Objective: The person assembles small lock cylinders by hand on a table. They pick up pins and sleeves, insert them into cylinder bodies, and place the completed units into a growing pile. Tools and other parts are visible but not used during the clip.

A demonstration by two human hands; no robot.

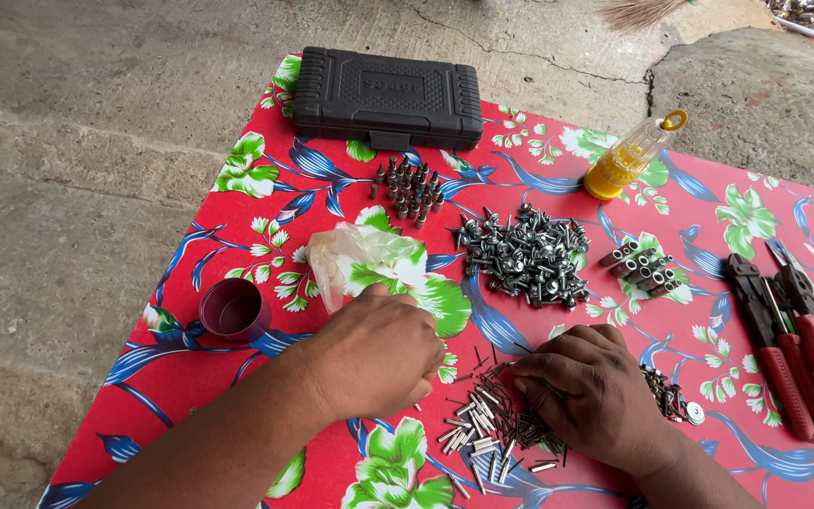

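I see my right hand point(588, 391) resting knuckles-up on a scattered pile of small nails and pins point(494, 424) at the near middle of the red floral cloth point(708, 203), its fingers curled down into the pile; whether the fingertips pinch a nail I cannot tell, since the hand hides them. My left hand point(374, 356) lies just to the left of that pile, loosely curled with its palm down on the cloth, and I cannot tell if it holds anything. Just beyond the left hand is a crumpled clear plastic bag point(355, 256), and to the left a small maroon cup point(235, 309) stands upright. Further off lies a heap of silver screws point(525, 259), with a cluster of dark bits point(409, 188) to its far left and a closed black case point(386, 97) at the far edge. On the right are a yellow bottle point(628, 158) lying tilted, a row of metal sleeves point(643, 266), and red-handled pliers point(793, 344).
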